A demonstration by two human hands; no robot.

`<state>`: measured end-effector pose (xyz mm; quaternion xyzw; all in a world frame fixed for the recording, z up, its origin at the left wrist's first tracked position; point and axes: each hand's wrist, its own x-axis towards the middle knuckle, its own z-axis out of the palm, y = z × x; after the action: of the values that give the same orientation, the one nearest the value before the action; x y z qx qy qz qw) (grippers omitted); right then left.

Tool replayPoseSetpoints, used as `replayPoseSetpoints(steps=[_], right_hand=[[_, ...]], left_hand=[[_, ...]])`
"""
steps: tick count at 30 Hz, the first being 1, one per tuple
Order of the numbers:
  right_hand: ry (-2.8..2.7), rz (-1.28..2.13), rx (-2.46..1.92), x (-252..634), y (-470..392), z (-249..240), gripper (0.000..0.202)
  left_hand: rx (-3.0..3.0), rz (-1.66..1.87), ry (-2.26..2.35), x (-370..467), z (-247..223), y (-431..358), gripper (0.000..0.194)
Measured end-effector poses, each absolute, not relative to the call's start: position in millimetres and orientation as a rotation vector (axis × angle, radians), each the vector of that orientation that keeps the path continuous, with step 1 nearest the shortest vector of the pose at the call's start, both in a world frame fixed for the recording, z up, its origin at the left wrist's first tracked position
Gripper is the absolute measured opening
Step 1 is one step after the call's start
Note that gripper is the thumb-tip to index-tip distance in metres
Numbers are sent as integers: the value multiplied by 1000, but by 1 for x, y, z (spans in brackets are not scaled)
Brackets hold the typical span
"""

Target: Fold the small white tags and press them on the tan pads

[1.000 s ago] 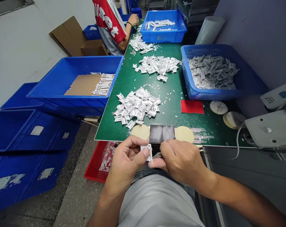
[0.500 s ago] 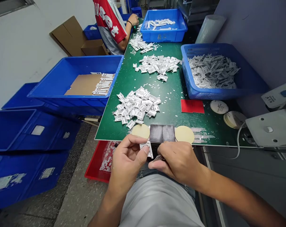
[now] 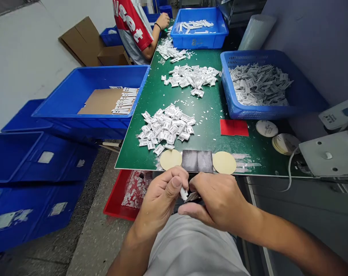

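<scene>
Just in front of the table edge, my left hand (image 3: 164, 197) pinches a small white plastic part (image 3: 183, 193) between thumb and fingers. Most of that part is covered by the fingers, and its lower end sticks out. My right hand (image 3: 221, 197) is closed on a thin greyish blade-like piece (image 3: 192, 197), whose tip lies right at the white part; whether they touch I cannot tell. On the green table (image 3: 211, 103), a heap of similar white parts (image 3: 168, 128) lies beyond my hands. Two yellowish discs (image 3: 171, 159) flank a pair of dark square pads (image 3: 197, 161) along the edge.
A red bin (image 3: 119, 199) with white scraps stands below the table. Blue bins (image 3: 84, 74) line the left side. At right are a blue basket (image 3: 257, 111) of white parts, red squares (image 3: 234, 127) and a corded device (image 3: 329, 153). A co-worker (image 3: 136, 34) sits farther back.
My left hand has turned and shifted slightly right, tilting the white part from face-on to nearly edge-on and bringing it to the blade-like piece. My right hand has barely moved.
</scene>
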<state>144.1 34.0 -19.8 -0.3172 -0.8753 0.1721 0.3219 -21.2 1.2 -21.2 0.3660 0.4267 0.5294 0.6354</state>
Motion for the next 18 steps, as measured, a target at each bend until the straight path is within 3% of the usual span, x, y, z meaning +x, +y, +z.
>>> replayPoseSetpoints(steps=[5, 18], right_hand=[[-2377, 172, -894, 142, 37, -18, 59], [-2391, 83, -922, 142, 37, -17, 62]], left_hand=[[945, 1128, 985, -28, -17, 1, 30], [976, 1065, 956, -30, -15, 3, 30]])
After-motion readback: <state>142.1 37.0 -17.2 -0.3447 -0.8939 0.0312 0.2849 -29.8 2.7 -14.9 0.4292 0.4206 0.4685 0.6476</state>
